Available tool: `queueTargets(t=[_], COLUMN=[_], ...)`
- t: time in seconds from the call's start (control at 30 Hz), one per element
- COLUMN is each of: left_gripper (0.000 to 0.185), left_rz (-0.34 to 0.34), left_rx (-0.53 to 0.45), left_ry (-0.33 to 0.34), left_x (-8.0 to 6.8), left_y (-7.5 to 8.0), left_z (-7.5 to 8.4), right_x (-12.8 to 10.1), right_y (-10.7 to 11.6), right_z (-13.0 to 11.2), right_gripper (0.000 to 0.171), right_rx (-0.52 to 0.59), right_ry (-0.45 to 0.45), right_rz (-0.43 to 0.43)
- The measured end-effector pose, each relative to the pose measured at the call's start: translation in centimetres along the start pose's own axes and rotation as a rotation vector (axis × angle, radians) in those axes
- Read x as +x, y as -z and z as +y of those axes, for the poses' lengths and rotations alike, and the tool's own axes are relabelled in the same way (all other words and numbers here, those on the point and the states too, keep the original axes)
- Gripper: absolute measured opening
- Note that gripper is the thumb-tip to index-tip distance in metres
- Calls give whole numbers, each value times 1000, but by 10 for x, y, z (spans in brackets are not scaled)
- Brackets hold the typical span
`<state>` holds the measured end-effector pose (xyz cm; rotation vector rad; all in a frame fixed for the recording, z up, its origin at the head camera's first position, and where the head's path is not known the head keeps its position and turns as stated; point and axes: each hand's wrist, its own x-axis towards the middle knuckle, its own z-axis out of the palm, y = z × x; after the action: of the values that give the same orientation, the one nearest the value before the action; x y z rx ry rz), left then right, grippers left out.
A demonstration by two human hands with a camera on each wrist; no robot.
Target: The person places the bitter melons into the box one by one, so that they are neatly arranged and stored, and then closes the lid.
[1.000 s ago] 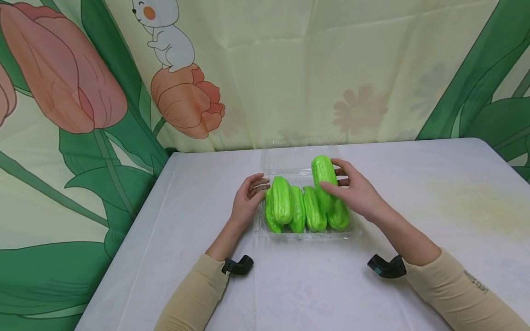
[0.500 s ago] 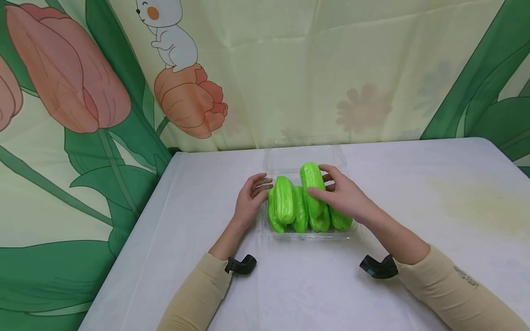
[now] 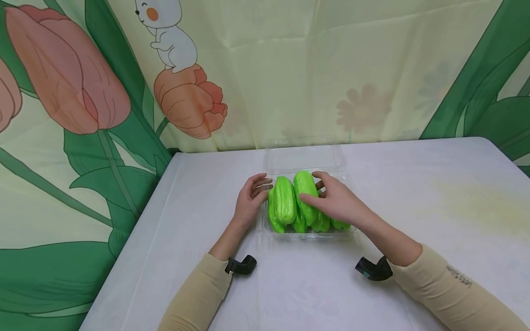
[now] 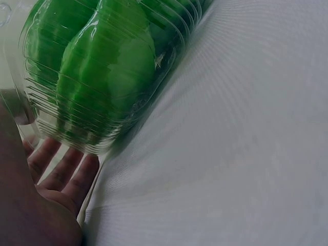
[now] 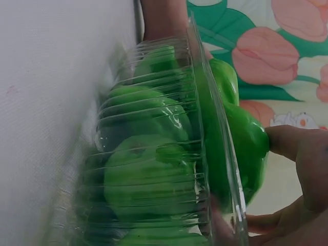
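Two bare hands work at a clear plastic tray (image 3: pixel 307 235) of green gourds (image 3: pixel 285 205) on a white worktop (image 3: pixel 414 193). One gourd (image 3: pixel 306 195), clasped by the right hand (image 3: pixel 337 202) between thumb and curled fingers, lies across the top of the others in the tray. Straight-fingered and holding nothing, the left hand (image 3: pixel 250 200) rests against the tray's left wall.

You face a table (image 3: pixel 434 193) covered in a pale grey-white cloth. Behind it hangs a cream curtain (image 3: pixel 290 69) printed with pink tulips, green leaves and a white rabbit.
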<state>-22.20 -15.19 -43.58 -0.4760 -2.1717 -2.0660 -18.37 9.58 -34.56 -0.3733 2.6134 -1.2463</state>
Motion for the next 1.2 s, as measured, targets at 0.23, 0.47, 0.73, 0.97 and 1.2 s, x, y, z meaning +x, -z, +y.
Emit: queueTargets(t=[0.23, 0.47, 0.73, 0.97, 1.2], left_gripper=[47, 47, 48, 47, 49], left_rz=[3, 1, 5, 8, -4], left_rx=[7, 11, 5, 0, -19], left_ry=[6, 0, 0, 31, 51], left_x=[-2, 0, -1, 0, 2], left_y=[0, 1, 1, 1, 0], left_z=[0, -1, -1, 1, 1], right_x=[-1, -4, -11, -19, -23], right_y=[-1, 5, 17, 30, 38], right_z=[-4, -5, -2, -1, 4], right_gripper=[85, 86, 86, 87, 83], right_rx=[-60, -71, -3, 52, 68], right_ry=[19, 8, -17, -12, 9], right_rz=[10, -7, -28, -9, 37])
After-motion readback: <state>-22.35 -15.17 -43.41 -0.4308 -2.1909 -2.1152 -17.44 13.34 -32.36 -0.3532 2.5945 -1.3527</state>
